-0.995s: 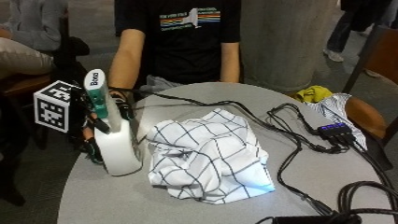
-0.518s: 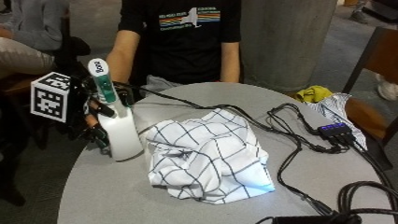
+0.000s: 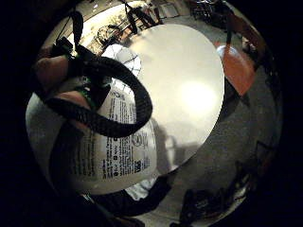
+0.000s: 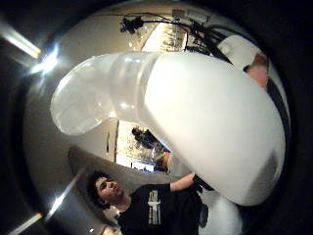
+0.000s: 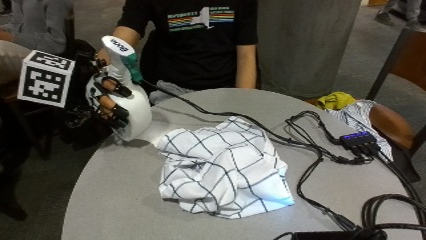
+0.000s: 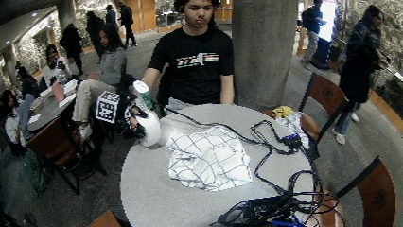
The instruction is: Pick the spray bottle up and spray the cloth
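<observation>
A white spray bottle (image 5: 133, 107) with a green trigger and white head hangs just above the left edge of the round grey table (image 5: 120, 200). My gloved right hand (image 5: 106, 97) grips its body, fingers curled round it. The bottle fills the thumb side palm view (image 4: 205, 122), and its printed label (image 3: 113, 151) shows in the little finger side palm view. A crumpled white cloth (image 5: 223, 170) with a dark grid pattern lies in the middle of the table, to the right of the bottle and apart from it. The cloth (image 6: 207, 158) appears in the wide view too.
Black cables (image 5: 313, 150) and a power strip (image 5: 359, 140) cross the table's right side. A yellow item (image 5: 336, 100) and a patterned cloth lie on a chair at the far right. A person in a black T-shirt (image 5: 200, 45) sits behind the table.
The hand has lifted the spray bottle off the table and tilted it, the base now clear of the surface. The cloth has not moved. The outside camera has shifted.
</observation>
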`<state>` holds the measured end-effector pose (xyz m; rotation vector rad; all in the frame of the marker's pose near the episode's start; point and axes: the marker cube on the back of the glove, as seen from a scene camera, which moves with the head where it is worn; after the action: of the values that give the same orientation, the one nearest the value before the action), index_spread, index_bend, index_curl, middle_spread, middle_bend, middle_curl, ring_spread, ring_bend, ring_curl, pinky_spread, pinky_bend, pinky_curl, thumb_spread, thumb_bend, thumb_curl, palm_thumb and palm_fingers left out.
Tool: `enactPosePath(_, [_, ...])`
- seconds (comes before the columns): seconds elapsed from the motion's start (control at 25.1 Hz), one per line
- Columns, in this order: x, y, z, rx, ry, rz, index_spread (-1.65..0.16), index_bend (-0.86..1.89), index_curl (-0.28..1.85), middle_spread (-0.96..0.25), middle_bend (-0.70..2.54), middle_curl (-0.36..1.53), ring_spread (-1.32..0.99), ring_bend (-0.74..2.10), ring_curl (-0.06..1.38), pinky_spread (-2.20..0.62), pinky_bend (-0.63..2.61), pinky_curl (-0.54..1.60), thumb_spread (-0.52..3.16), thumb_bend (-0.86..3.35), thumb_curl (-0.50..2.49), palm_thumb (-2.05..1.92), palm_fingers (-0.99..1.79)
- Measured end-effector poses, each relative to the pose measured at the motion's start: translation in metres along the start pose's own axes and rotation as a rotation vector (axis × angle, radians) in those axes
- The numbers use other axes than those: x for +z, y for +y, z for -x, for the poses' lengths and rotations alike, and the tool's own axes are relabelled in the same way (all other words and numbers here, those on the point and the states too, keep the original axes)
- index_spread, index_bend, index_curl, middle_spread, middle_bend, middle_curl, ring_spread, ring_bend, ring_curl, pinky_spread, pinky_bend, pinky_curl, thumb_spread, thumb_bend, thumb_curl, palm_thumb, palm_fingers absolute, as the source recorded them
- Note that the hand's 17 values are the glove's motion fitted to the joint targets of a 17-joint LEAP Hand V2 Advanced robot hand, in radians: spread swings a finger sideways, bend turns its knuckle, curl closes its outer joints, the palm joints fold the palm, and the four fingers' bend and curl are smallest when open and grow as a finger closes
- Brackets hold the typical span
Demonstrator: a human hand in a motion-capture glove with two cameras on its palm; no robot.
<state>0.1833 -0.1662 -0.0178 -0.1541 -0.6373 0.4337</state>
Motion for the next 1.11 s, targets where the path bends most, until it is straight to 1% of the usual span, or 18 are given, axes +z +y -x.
enactPosePath(0.12, [0.003,0.002,0.008,0.005,0.054,0.1,-0.22,0.2,0.43,0.05,0.17,0.35,0.08,0.36,0.35,0.23,0.51,0.29,0.65,-0.03,0.61,0.97,0.98])
enactPosePath(0.24, [0.004,-0.001,0.013,0.021,0.116,0.166,-0.21,0.19,0.44,0.05,0.17,0.35,0.08,0.36,0.35,0.22,0.5,0.29,0.63,-0.03,0.62,0.97,1.01])
enactPosePath(0.8, [0.005,-0.005,0.03,0.175,0.251,0.325,-0.19,0.15,0.45,0.06,0.16,0.34,0.07,0.35,0.36,0.19,0.48,0.3,0.58,-0.03,0.66,0.96,1.04])
enactPosePath(1.11, [0.027,-0.026,0.043,0.288,0.429,0.446,-0.18,0.15,0.45,0.07,0.16,0.34,0.08,0.36,0.36,0.19,0.48,0.31,0.57,-0.03,0.68,0.96,1.03])
